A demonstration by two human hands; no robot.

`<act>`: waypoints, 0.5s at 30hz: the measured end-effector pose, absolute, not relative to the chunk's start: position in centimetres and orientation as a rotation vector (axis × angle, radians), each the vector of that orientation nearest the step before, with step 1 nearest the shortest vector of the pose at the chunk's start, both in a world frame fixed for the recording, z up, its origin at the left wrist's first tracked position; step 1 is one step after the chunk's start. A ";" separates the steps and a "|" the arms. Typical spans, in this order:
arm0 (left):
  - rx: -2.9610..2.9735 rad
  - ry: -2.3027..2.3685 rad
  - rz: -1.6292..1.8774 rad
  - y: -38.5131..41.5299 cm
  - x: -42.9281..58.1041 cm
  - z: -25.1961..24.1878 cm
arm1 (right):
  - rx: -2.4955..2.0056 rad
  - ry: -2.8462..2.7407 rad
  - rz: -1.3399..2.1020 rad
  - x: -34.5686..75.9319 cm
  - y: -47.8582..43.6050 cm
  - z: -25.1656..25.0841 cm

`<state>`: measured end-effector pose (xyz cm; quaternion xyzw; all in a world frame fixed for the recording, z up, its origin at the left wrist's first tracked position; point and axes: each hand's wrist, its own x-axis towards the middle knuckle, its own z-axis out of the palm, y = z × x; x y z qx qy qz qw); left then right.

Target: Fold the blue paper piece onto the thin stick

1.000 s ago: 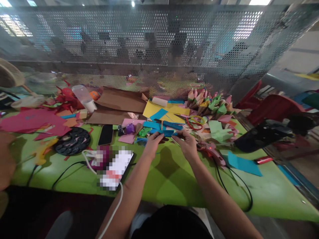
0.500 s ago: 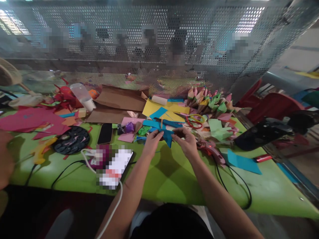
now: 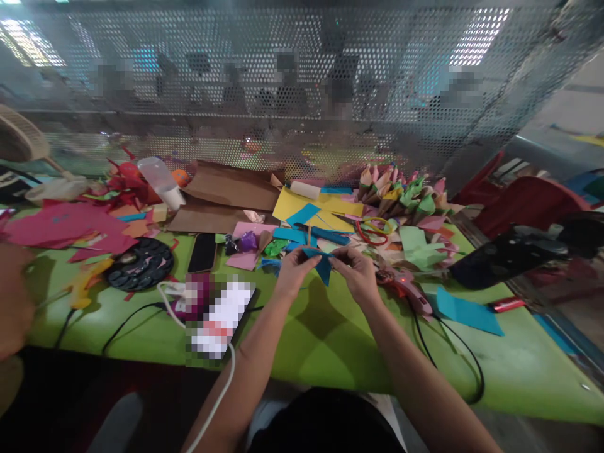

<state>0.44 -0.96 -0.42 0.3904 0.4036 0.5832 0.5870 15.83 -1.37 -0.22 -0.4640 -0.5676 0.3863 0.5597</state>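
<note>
Behind the green worktop (image 3: 340, 362) stands a perforated metal screen (image 3: 212, 88), with blurred figures showing through it. Near the worktop's middle, a person holds a small piece of blue paper (image 3: 323, 270) up off the surface, one pointed end hanging down between the hands. I see the left hand (image 3: 293, 274) pinching its left side between thumb and fingers, while the right hand (image 3: 355, 270) pinches its right side, the two just apart. Beyond them lie yellow paper (image 3: 349, 206) and scissors (image 3: 372, 231) with red and yellow handles. To the right rests a pink glue gun (image 3: 411, 294), near a flat blue sheet (image 3: 469, 311); to the left, a black phone (image 3: 202, 253) and a round black tray (image 3: 140, 264).
</note>
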 end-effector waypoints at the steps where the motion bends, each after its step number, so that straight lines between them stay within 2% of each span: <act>1: 0.913 0.944 1.361 -1.0 0.4 -0.4 | -1.094 -1.334 0.917 15.8 -1.4 -0.3; 15: 0.951 0.980 1.374 -1.1 0.6 -0.5 | -1.071 -1.299 1.017 15.6 -1.4 -0.7</act>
